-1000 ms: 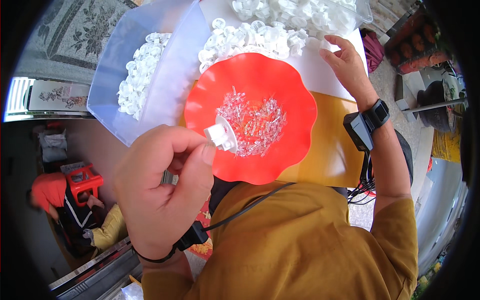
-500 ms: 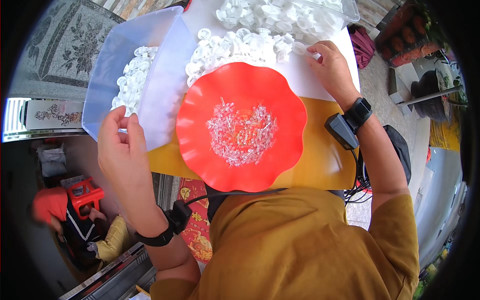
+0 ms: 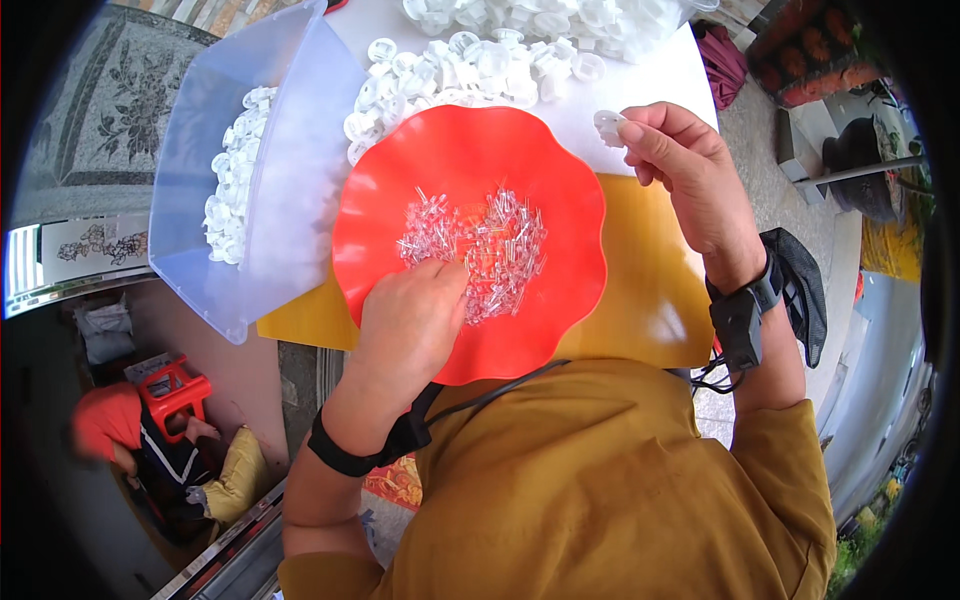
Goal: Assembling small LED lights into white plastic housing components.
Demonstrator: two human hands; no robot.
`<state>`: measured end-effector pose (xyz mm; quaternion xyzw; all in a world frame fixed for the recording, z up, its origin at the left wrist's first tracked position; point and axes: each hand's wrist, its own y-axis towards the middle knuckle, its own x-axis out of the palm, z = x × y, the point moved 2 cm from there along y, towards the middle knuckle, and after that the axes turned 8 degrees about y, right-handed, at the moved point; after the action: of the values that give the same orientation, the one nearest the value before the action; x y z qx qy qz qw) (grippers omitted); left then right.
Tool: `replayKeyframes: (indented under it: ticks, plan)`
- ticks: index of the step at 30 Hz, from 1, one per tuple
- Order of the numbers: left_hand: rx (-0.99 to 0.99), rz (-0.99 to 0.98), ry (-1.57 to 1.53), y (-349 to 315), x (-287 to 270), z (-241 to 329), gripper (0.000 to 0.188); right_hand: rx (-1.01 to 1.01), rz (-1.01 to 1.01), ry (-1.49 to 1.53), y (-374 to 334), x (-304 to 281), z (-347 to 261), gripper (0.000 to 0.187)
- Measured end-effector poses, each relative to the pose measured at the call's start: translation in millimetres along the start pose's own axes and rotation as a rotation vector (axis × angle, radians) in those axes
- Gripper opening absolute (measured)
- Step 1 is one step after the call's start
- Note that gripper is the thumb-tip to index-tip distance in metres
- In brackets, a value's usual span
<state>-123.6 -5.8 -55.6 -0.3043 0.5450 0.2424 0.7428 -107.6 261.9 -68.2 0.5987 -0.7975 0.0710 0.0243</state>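
A wavy-rimmed red bowl (image 3: 390, 170) holds a heap of small clear plastic pins (image 3: 510, 240). Over its lower left part is my left hand (image 3: 412, 312), fingers closed, the fingertips down at the pins; what they grip is hidden. My right hand (image 3: 680, 160), raised to the right of the bowl, pinches a small white round plastic piece (image 3: 607, 127) between thumb and fingers. Behind the bowl, a loose pile of similar white plastic pieces (image 3: 450, 75) lies on the white tabletop (image 3: 655, 80).
On the left stands a translucent bluish bin (image 3: 300, 160) with more white pieces in it. A clear container (image 3: 560, 15) full of them sits at the far edge. Cables run from both wrist straps. Another person (image 3: 110, 425) is at the lower left, near a red stool (image 3: 178, 392).
My left hand has gone from the bin's edge into the bowl. My right hand has drawn the white plastic piece away from the pile, toward me. The bin and bowl appear shifted slightly left.
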Motion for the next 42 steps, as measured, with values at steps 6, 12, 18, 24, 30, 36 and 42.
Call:
replayKeyframes:
  ticks: [6,12,18,24,30,36,42]
  plan:
    - [0.011,0.014,-0.015,2,-3,6,0.011,0.261,-0.118,0.603,-55,22,-14,0.013]
    - [0.049,-0.124,-0.123,2,-1,15,0.011,0.429,-0.239,0.919,-76,38,-13,0.014]
    - [0.096,-0.025,-0.001,7,7,8,0.008,0.436,-0.316,0.962,-84,43,-15,0.013]
    - [0.105,-0.014,0.072,5,9,9,0.005,0.48,-0.357,1.038,-90,42,-13,0.015]
    - [0.057,0.056,-0.056,1,-6,11,0.004,0.497,-0.36,1.047,-90,42,-9,0.015]
    - [-0.081,0.163,-0.323,-6,-14,9,0.011,0.509,-0.312,0.98,-91,47,-8,0.017]
    - [-0.324,0.065,-0.782,-11,-13,6,0.005,0.544,-0.317,1.016,-89,50,-6,0.016]
